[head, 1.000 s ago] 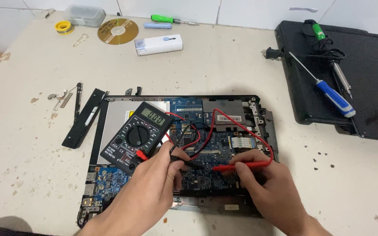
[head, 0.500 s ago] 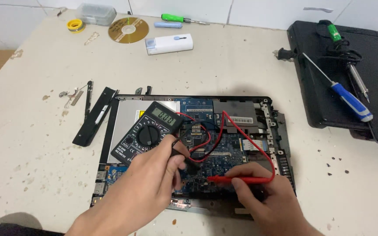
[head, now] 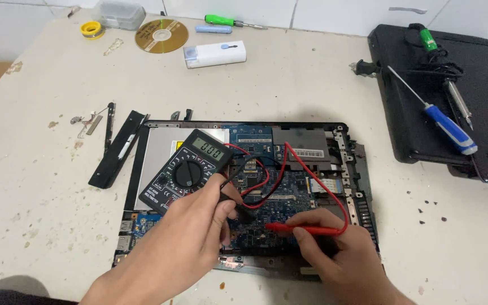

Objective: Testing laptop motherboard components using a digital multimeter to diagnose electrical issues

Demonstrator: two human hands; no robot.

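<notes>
Both arms reach in from six o'clock. The left hand pinches its fingers shut. The right hand curls tight, thumb and finger pressed together.

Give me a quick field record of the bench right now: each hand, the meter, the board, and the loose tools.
left hand: holds black probe on the board
right hand: holds red probe, tip on the board
multimeter: lies on the opened laptop, display lit
blue-handled screwdriver: on black cover, right
disc: far edge of the table
</notes>
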